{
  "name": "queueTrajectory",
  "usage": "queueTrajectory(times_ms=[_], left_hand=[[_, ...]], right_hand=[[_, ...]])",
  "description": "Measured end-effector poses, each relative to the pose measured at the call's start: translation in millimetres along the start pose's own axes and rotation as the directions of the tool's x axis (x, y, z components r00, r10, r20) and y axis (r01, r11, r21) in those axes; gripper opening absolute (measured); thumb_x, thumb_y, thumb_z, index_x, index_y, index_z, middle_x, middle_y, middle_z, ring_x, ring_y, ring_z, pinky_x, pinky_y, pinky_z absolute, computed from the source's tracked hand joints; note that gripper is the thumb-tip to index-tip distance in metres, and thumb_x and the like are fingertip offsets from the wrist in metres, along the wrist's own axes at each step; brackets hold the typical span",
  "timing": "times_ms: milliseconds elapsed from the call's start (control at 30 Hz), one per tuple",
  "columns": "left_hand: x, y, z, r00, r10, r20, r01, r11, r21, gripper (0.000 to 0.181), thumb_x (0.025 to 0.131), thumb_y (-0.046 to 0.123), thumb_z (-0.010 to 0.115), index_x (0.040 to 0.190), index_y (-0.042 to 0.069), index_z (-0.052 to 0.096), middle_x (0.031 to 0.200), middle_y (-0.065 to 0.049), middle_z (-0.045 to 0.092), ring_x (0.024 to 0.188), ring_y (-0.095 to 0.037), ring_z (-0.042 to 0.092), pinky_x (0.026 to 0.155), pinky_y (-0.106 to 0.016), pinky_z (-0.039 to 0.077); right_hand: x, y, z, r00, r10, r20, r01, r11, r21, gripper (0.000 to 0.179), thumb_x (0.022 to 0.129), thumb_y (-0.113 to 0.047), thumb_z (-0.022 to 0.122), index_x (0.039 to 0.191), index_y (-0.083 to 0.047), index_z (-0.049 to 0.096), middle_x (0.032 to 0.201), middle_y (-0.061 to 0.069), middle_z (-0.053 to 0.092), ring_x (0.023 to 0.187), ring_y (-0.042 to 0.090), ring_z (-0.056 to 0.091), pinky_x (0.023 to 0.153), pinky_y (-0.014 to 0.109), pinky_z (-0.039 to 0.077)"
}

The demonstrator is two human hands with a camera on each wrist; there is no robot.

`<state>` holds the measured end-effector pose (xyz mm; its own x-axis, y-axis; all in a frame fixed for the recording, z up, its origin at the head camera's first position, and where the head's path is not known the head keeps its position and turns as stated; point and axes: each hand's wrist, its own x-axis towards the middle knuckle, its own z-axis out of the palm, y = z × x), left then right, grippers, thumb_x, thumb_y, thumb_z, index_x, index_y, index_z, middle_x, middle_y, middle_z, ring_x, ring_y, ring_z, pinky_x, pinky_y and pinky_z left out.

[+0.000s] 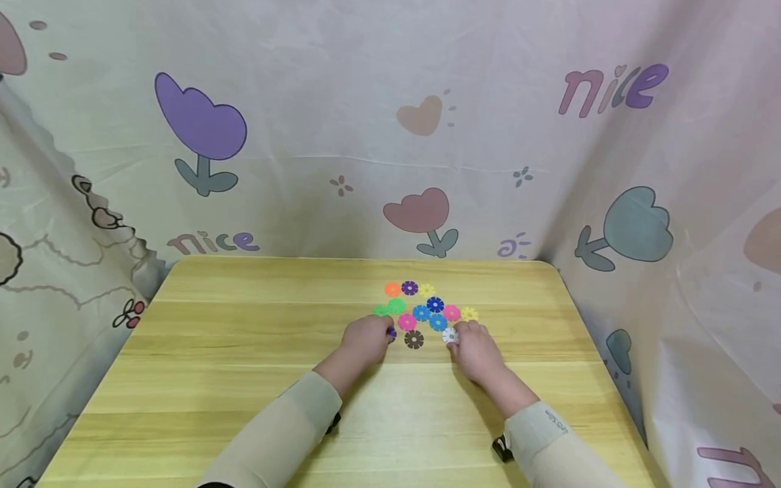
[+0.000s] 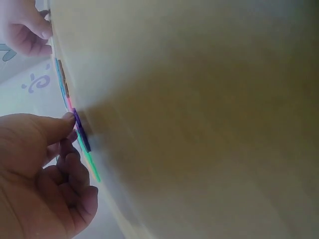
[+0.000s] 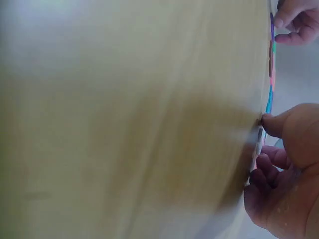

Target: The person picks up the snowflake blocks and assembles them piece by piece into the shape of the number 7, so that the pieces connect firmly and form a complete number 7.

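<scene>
My left hand (image 1: 366,339) is at the left edge of a group of flat, flower-shaped snowflake discs, its thumb and fingers curled at a purple snowflake disc (image 1: 392,334). The left wrist view shows that purple disc edge-on by the thumb tip (image 2: 69,117), with a green disc (image 2: 92,169) beyond it. On the other side, my right hand (image 1: 478,349) pinches a white snowflake disc (image 1: 449,335) at its edge, partly covering it. Between the hands lies a brown disc (image 1: 413,339), with a pink disc (image 1: 407,322) just behind.
Farther back lie blue discs (image 1: 435,304), a second pink one (image 1: 451,312), yellow ones (image 1: 469,313), an orange one (image 1: 393,289) and another purple one (image 1: 410,288). The wooden table (image 1: 244,325) ends at a printed curtain (image 1: 305,122) behind and at both sides.
</scene>
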<state>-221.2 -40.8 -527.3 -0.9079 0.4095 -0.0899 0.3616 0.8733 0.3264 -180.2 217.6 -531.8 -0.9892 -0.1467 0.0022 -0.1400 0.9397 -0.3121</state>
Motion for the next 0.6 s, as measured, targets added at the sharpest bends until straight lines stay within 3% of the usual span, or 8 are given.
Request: queueTrajectory(times_ms=[200,433,600], left_hand=[[-1.0,0.3,-1.9,1.000,-0.025,0.008,0.025,1.000,0.012,0.015,0.103,0.030,0.070,0.101,0.016,0.072,0.083,0.003,0.065,0.078,-0.017,0.063,0.070,-0.038,0.057],[-4.4,2.7,-6.4,0.997,-0.070,-0.013,0.070,0.998,0.011,0.029,0.097,0.036,0.078,0.107,0.010,0.073,0.087,-0.002,0.064,0.081,-0.021,0.062,0.072,-0.040,0.057],[-13.2,2.2,-6.8,0.996,-0.085,-0.004,0.085,0.996,0.036,0.029,0.095,0.041,0.079,0.095,0.012,0.074,0.084,-0.001,0.060,0.078,-0.019,0.057,0.072,-0.038,0.054]], right_hand=[[4.0,2.5,0.7,0.997,0.078,0.002,-0.078,0.985,0.153,0.040,0.096,-0.018,0.078,0.122,0.008,0.064,0.109,0.017,0.064,0.098,0.033,0.060,0.093,0.052,0.054],[2.4,3.4,-1.2,0.997,0.079,-0.018,-0.074,0.980,0.185,0.037,0.094,-0.017,0.080,0.117,0.008,0.065,0.103,0.015,0.062,0.094,0.031,0.059,0.091,0.051,0.054],[-2.1,3.8,0.8,0.996,0.093,-0.004,-0.091,0.979,0.184,0.037,0.093,-0.017,0.081,0.116,0.008,0.065,0.103,0.014,0.062,0.094,0.030,0.059,0.092,0.050,0.053]])
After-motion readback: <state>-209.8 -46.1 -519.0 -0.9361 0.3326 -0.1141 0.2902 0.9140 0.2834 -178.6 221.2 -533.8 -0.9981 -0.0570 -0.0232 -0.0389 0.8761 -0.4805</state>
